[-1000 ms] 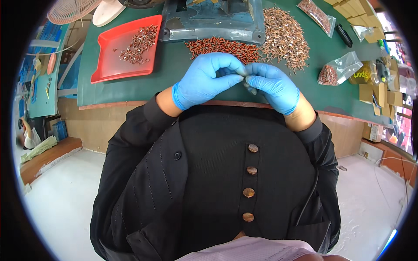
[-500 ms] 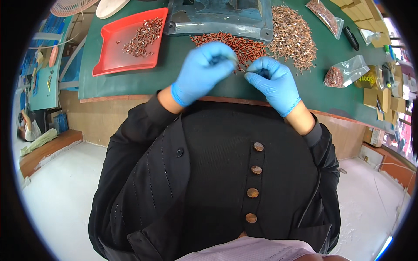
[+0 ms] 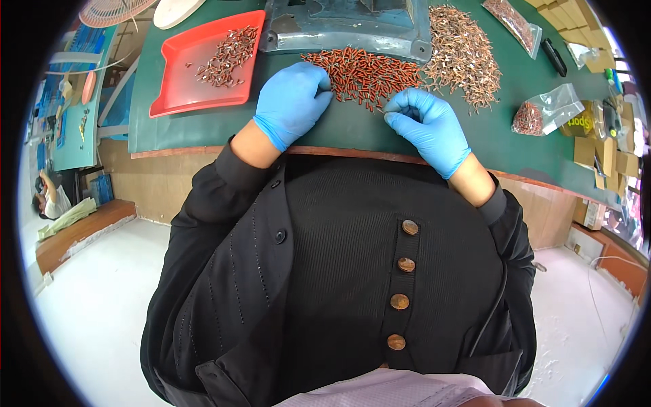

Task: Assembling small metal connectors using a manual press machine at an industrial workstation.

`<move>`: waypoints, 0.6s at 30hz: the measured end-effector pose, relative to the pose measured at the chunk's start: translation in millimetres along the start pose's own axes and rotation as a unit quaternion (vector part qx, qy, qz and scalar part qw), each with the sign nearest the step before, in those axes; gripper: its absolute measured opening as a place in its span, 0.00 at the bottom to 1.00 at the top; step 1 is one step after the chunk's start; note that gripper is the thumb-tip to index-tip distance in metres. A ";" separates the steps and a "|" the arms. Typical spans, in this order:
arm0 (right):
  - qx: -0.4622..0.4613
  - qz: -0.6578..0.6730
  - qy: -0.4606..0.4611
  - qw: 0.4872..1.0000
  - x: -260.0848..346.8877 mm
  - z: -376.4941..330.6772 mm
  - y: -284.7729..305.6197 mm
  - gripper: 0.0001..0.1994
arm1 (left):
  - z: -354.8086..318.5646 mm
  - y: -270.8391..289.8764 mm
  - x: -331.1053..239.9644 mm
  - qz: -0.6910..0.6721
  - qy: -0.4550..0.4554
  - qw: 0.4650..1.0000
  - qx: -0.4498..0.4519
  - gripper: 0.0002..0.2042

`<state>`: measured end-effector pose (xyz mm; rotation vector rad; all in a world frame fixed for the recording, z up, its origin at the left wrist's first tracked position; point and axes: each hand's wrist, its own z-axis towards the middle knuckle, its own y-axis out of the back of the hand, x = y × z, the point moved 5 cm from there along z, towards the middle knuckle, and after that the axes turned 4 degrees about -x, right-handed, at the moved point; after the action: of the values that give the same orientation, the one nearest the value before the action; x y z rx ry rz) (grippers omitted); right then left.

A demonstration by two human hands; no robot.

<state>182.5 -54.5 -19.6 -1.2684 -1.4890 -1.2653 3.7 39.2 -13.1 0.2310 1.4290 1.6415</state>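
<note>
Both hands wear blue gloves. My left hand [image 3: 293, 102] is closed, its fingers curled at the left end of a pile of small orange-red and dark rod-like parts [image 3: 369, 76]; whatever it may hold is hidden. At the pile's right front, my right hand [image 3: 430, 129] is closed with thumb and forefinger nearly together, and anything between the tips is too small to make out. Left of the hands lies a red tray [image 3: 173, 81] with small brown and silvery pieces [image 3: 227, 57] in it. To the right of the red pile is a larger heap of pale copper-coloured bits [image 3: 461, 54].
A grey-blue machine base [image 3: 346, 34] stands behind the red pile. At the right lie clear bags of small parts [image 3: 527, 121], a black pen-like object [image 3: 554, 57] and a yellowish jar [image 3: 586, 121]. The green table's wooden front edge [image 3: 359, 153] runs close to my body.
My left hand has moved left, away from my right hand, toward the tray side. The right hand stays at the pile's front. The whole view has shifted slightly.
</note>
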 end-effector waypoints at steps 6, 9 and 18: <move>0.010 -0.022 0.011 1.000 5.2 -1.3 -1.0 0.04 | -1.5 3.7 0.0 0.022 0.033 0.999 0.032 0.06; 0.012 0.017 -0.002 1.000 4.5 -2.5 -2.9 0.04 | -2.8 10.9 -3.4 -0.017 0.033 0.999 0.024 0.05; -0.039 0.131 0.139 0.981 29.1 0.0 -13.6 0.05 | -6.9 5.5 -19.7 -0.516 0.218 0.826 0.066 0.06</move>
<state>163.6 -48.9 5.8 -1.2336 -1.0469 -1.2752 7.5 20.8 -2.4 -0.7834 1.5626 0.6897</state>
